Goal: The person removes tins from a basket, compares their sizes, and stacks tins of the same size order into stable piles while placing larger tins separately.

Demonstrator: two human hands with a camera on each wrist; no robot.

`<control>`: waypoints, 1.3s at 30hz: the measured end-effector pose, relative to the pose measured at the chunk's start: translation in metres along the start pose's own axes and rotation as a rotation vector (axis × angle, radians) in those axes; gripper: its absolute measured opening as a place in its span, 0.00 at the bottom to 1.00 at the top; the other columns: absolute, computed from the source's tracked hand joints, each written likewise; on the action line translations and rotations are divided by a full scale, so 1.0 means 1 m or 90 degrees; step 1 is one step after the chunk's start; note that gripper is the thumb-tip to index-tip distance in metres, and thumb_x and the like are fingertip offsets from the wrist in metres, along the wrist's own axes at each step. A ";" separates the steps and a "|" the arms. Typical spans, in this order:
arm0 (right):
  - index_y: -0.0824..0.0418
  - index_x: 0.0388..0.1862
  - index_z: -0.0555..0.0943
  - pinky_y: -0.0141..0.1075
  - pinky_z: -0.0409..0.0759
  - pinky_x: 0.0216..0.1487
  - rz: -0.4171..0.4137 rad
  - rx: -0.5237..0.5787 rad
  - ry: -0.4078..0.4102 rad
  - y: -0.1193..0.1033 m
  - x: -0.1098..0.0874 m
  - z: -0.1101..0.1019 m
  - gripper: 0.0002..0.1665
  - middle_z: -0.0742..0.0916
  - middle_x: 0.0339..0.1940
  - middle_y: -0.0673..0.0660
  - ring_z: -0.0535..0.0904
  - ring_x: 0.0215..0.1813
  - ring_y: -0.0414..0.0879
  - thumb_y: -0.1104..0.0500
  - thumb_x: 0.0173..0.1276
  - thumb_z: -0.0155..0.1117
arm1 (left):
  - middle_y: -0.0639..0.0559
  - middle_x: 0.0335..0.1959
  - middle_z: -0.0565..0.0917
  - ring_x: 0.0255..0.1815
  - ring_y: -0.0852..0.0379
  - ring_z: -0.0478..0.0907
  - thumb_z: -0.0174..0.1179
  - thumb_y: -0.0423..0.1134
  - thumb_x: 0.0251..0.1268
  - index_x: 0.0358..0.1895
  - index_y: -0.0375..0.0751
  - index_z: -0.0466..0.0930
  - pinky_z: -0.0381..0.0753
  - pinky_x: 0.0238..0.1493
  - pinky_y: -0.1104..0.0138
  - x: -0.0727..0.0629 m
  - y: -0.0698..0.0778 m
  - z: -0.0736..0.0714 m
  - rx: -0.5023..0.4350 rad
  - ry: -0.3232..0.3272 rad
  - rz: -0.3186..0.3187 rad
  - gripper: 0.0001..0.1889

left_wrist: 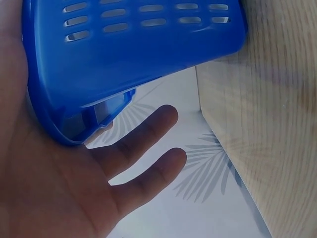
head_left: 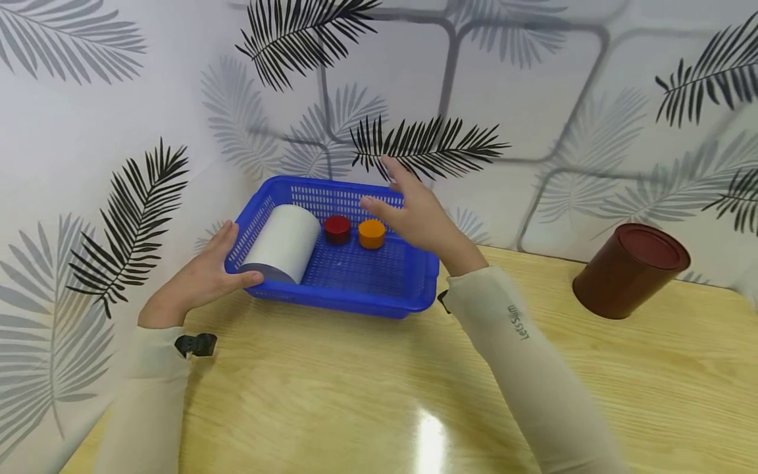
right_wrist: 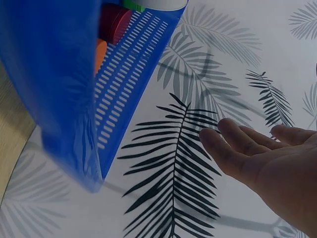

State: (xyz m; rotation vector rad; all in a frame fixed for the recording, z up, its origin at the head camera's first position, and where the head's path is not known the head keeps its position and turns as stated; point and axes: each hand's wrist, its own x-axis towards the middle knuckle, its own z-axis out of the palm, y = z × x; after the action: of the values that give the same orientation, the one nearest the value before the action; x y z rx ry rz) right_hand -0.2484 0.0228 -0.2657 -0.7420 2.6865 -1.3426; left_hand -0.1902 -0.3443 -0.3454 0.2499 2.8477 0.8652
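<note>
A blue plastic basket (head_left: pixel 349 303) with slotted walls stands on the table near the wall. My left hand (head_left: pixel 204 273) touches its left end; in the left wrist view the palm lies against the basket's corner (left_wrist: pixel 133 54), and two fingers (left_wrist: pixel 148 178) stretch past it. Over the basket's right part hovers my right hand (head_left: pixel 417 210), its fingers spread and holding nothing. In the right wrist view this hand (right_wrist: pixel 272 163) is apart from the basket. Inside the basket a white cylinder (head_left: pixel 287 237) lies on its side, beside a small red round piece (head_left: pixel 337 230) and an orange one (head_left: pixel 371 234).
A dark red-brown can (head_left: pixel 630 271) leans on the table at the right. The light wooden table (head_left: pixel 296 395) meets a wall covering with a leaf pattern (head_left: pixel 503 99) at the back and left. A small green thing (right_wrist: pixel 133 6) shows beside the cylinder in the right wrist view.
</note>
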 end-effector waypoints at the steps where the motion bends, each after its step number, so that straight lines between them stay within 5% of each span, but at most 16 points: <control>1: 0.45 0.85 0.47 0.54 0.66 0.70 0.003 0.004 -0.005 -0.001 0.002 0.003 0.52 0.59 0.82 0.51 0.63 0.77 0.50 0.34 0.71 0.61 | 0.43 0.82 0.26 0.80 0.37 0.27 0.65 0.62 0.65 0.80 0.37 0.25 0.40 0.73 0.36 -0.001 -0.001 0.000 -0.004 -0.001 -0.003 0.62; 25: 0.46 0.84 0.51 0.52 0.70 0.68 0.036 0.054 -0.018 -0.011 0.049 0.043 0.48 0.65 0.79 0.57 0.65 0.76 0.55 0.38 0.74 0.61 | 0.42 0.82 0.29 0.81 0.38 0.29 0.64 0.64 0.64 0.81 0.39 0.28 0.40 0.74 0.38 -0.004 -0.006 -0.002 -0.001 0.013 -0.006 0.62; 39: 0.57 0.83 0.55 0.51 0.73 0.65 0.136 0.117 -0.080 0.013 0.082 0.092 0.46 0.72 0.73 0.63 0.73 0.68 0.57 0.40 0.76 0.59 | 0.42 0.82 0.27 0.81 0.39 0.28 0.66 0.64 0.61 0.80 0.35 0.27 0.41 0.74 0.38 -0.001 -0.009 -0.004 0.003 0.003 0.018 0.65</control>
State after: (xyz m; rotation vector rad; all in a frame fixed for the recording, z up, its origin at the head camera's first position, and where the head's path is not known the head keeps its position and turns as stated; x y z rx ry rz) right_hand -0.3029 -0.0750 -0.3195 -0.4879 2.4251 -1.4126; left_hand -0.1906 -0.3540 -0.3474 0.2895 2.8572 0.8648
